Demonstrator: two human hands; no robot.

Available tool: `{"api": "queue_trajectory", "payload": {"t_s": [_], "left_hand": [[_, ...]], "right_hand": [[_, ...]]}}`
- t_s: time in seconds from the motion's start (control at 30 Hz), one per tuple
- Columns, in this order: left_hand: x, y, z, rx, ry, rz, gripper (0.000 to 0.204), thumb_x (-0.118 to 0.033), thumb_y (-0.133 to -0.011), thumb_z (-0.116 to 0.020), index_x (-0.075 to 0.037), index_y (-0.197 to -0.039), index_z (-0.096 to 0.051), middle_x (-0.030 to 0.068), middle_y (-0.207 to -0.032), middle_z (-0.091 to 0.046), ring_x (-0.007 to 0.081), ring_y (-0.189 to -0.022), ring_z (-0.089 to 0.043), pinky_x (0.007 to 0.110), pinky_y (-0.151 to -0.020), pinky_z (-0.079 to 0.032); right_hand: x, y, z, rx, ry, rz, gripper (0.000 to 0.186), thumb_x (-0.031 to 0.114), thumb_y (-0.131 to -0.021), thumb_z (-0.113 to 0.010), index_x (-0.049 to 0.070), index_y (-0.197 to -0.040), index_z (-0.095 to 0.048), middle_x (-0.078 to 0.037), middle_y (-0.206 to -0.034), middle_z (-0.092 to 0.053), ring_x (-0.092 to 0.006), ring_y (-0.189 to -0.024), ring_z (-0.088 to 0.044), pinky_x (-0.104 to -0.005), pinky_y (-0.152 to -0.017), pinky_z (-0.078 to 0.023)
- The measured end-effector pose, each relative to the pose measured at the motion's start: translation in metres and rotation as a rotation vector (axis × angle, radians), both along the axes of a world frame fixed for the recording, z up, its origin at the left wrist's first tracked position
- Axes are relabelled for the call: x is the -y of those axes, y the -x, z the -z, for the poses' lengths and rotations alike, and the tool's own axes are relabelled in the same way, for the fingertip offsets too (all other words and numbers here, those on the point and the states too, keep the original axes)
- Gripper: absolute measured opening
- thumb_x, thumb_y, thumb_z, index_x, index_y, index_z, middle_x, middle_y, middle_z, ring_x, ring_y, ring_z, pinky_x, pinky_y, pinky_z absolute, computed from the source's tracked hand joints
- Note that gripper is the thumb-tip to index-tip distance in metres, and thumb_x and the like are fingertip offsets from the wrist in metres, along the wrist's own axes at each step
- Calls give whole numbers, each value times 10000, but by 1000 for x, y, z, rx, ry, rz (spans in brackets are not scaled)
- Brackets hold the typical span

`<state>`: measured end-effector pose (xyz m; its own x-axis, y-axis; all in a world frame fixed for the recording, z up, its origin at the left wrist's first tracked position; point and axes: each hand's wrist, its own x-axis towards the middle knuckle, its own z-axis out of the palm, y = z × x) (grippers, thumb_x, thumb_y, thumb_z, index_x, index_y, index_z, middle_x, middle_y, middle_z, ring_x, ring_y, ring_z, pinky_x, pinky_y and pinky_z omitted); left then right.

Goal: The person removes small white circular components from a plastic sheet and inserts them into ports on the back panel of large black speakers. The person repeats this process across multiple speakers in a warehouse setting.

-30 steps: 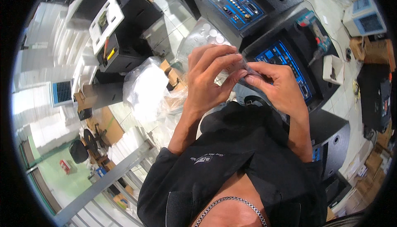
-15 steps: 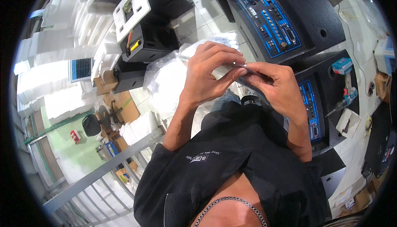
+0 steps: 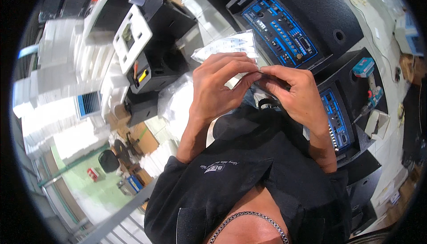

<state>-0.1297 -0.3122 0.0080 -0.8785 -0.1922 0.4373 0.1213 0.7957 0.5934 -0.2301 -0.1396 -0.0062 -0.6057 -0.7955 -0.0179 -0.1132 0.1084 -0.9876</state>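
My left hand [image 3: 222, 84] and my right hand [image 3: 293, 86] meet in front of my chest, fingertips pinched together. Between them is a small, thin, dark-edged piece, mostly covered by the fingers; its kind cannot be made out. A white sheet with rows of small bluish print [image 3: 231, 45] shows just beyond the left hand's knuckles and runs behind its fingers. Whether that hand grips the sheet is hidden. Crumpled clear plastic wrap [image 3: 175, 97] lies below and left of the left wrist.
Black speaker cabinets with blue-edged control panels [image 3: 284, 30] stand ahead and right. A teal cordless drill [image 3: 368, 84] rests on one, beside a small white tray [image 3: 377, 124]. White foam pieces [image 3: 58, 88] are stacked left; a yellow-handled tool [image 3: 143, 76] sits on a black box. A metal railing [image 3: 120, 208] runs lower left.
The view has shifted, so the surroundings sit differently. More of the printed white sheet shows past my left hand, whose fingers are lower and more bent. Both hands still pinch together.
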Motion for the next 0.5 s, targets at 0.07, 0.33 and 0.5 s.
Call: {"api": "queue_trajectory", "payload": {"t_s": [0.07,0.33,0.5], "left_hand": [[12,7,1,9,-44,32,232,-9,-659,-857,-52,-858,-747,84,-899,-756,247,-939,-734,358,-853,-569],[90,25,14,106,-201,159,199,42,-694,-818,-12,-857,-717,104,-869,-748,267,-949,-740,371,-875,-571],[164,27,26,26,-212,256,182,47,-715,-804,-12,-857,-706,114,-915,-758,286,-998,-734,375,-885,-576]], "right_hand": [[9,-1,-1,4,-10,44,242,37,-876,-687,-44,-1103,-693,-215,-1015,-721,-303,-902,-731,-345,-780,-553],[80,-13,3,-108,-89,214,243,34,-888,-664,-36,-1120,-688,-221,-1005,-719,-341,-915,-722,-361,-790,-547],[151,-29,3,-68,-156,326,240,44,-891,-670,-31,-1119,-690,-215,-987,-723,-316,-871,-730,-349,-758,-547]]}}
